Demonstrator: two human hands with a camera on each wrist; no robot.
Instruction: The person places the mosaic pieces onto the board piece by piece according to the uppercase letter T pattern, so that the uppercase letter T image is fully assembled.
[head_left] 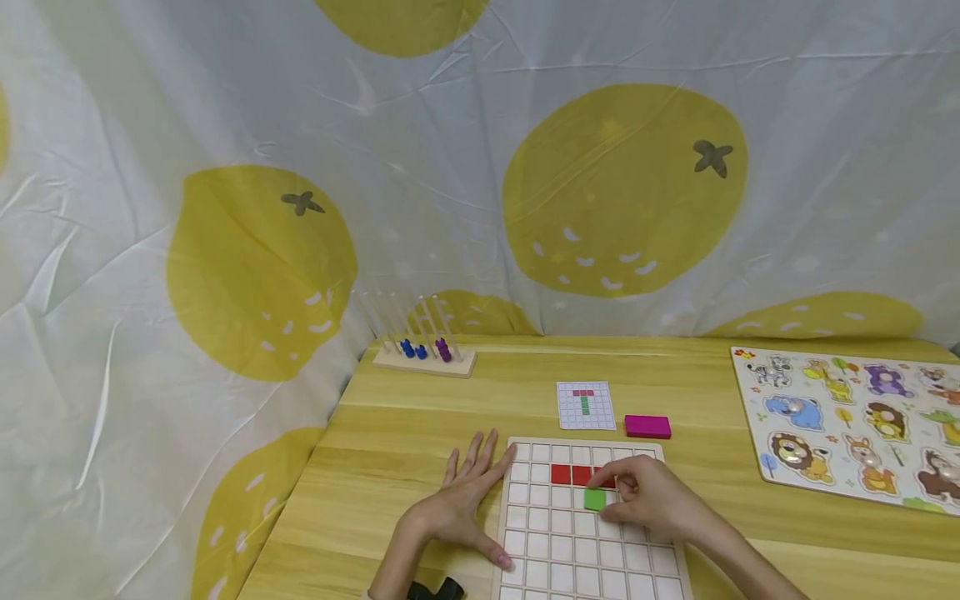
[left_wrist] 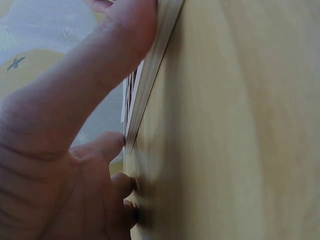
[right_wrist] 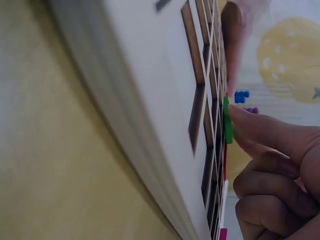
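A wooden grid board (head_left: 538,575) lies on the table, with several red square tiles (head_left: 560,474) in a row near its far end. My right hand (head_left: 648,496) pinches a green square tile (head_left: 595,499) between thumb and index finger, just below the red row. In the right wrist view the green tile (right_wrist: 227,120) is at the grid surface, slightly raised; whether it is seated in a cell I cannot tell. My left hand (head_left: 457,508) is spread at the board's left edge, thumb and index finger touching it, the other fingers on the table.
Beyond the board lie a pattern card (head_left: 586,405) showing a red and green T and a magenta block (head_left: 647,427). A peg stand (head_left: 390,361) with blue and purple pieces is at back left. An animal puzzle board (head_left: 750,417) lies right. Something black (head_left: 448,590) sits near my left wrist.
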